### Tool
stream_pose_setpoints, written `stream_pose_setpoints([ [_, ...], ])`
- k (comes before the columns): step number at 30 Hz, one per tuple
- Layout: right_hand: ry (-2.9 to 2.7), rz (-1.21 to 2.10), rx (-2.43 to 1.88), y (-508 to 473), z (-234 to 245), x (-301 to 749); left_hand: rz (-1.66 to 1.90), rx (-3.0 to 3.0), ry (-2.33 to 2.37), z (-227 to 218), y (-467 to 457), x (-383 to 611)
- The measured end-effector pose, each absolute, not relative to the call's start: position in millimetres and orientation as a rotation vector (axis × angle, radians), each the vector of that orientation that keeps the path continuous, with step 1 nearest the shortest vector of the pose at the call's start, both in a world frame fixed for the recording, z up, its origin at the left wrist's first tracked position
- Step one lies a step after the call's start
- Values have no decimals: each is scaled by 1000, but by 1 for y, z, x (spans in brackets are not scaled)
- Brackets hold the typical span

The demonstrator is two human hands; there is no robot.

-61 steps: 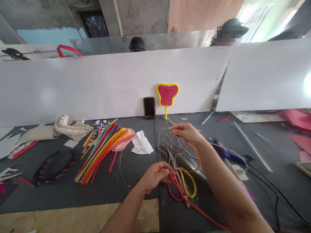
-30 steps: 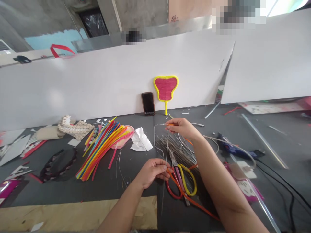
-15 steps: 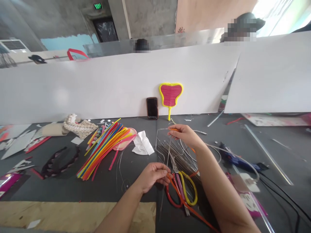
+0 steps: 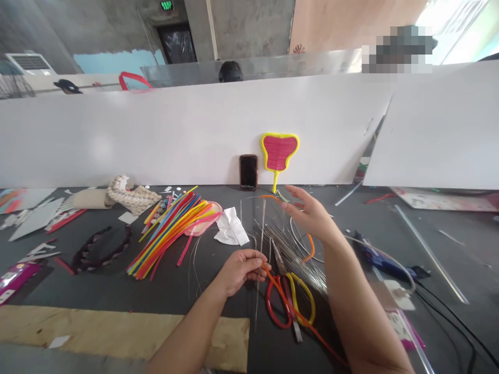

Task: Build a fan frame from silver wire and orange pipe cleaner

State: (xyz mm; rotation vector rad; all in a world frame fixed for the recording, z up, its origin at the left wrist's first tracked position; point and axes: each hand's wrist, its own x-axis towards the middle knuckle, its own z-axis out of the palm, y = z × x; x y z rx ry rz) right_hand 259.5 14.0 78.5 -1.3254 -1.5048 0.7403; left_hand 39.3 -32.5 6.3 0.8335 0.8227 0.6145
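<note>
while the left hand (image 4: 245,272) works low over the middle of the bench (image 4: 163,298), its grip is pinched, thumb against fingers, on a thin wire frame (image 4: 262,228) and a fuzzy orange strip (image 4: 277,284). the wire frame stands roughly upright out of that pinch, its top bend above the bench, and a straight wire end points down below the hand. from the left hand the orange strip runs down to the right, across the scissors (image 4: 283,267), toward the near edge; a length of orange also shows at the top of the frame.

the right hand (image 4: 306,210) is raised just beside that top end, its grip spread, the fingers loose and parted. whether the thumb touches the orange there, i cannot tell.

under and beside the hands lie the scissors, with one red loop and one yellow, and a bundle of bare wires (image 4: 300,254). to the left are a crumpled white tissue (image 4: 232,228) and a fanned heap of coloured strips (image 4: 171,234). behind, a phone (image 4: 248,172) and a red fan with a yellow rim (image 4: 279,152) lean against a white board (image 4: 175,140). to the right lies a blue glue gun (image 4: 384,259).
</note>
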Motion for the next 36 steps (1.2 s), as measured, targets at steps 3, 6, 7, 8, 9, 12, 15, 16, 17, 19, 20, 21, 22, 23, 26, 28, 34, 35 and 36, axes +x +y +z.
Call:
stream_pose_setpoints([
  [3, -1512, 707, -1255, -8, 103, 256, 658, 793, 843, 7, -28, 36],
  [6, -1554, 751, -1194, -30, 119, 254, 725, 744, 856, 6, -25, 34],
  [7, -1574, 768, -1215, -36, 120, 254, 750, 730, 859, 6, -24, 34],
  [8, -1596, 792, -1254, -41, 117, 255, 773, 720, 860, 5, -24, 34],
  [9, -1608, 824, -1303, -45, 112, 255, 790, 713, 856, 5, -23, 34],
  [12, -1580, 997, -1352, -51, 83, 250, 811, 711, 819, 4, -24, 36],
  [15, -1365, 1156, -1289, -49, 50, 238, 791, 734, 786, 3, -27, 37],
  [16, -1288, 1205, -1273, -48, 41, 232, 780, 743, 781, 4, -28, 38],
  [17, -1224, 1237, -1266, -46, 34, 227, 770, 753, 778, 4, -29, 38],
  [19, -1130, 1277, -1253, -43, 23, 217, 749, 770, 772, 5, -31, 39],
  [20, -1103, 1293, -1242, -42, 20, 213, 737, 778, 769, 6, -32, 40],
  [21, -1085, 1303, -1227, -43, 18, 210, 725, 786, 767, 6, -33, 41],
  [22, -1071, 1310, -1211, -43, 16, 208, 715, 792, 765, 6, -34, 42],
  [23, -1059, 1317, -1196, -45, 15, 207, 706, 797, 763, 7, -35, 43],
  [26, -1020, 1352, -1152, -51, 14, 206, 677, 795, 762, 7, -39, 47],
  [28, -1001, 1369, -1126, -54, 14, 205, 657, 787, 765, 7, -41, 50],
  [34, -904, 1353, -1097, -53, 9, 201, 637, 786, 786, 7, -43, 52],
  [35, -890, 1356, -1094, -53, 8, 201, 632, 786, 787, 6, -43, 52],
  [36, -877, 1358, -1092, -53, 8, 200, 626, 785, 788, 6, -43, 53],
])
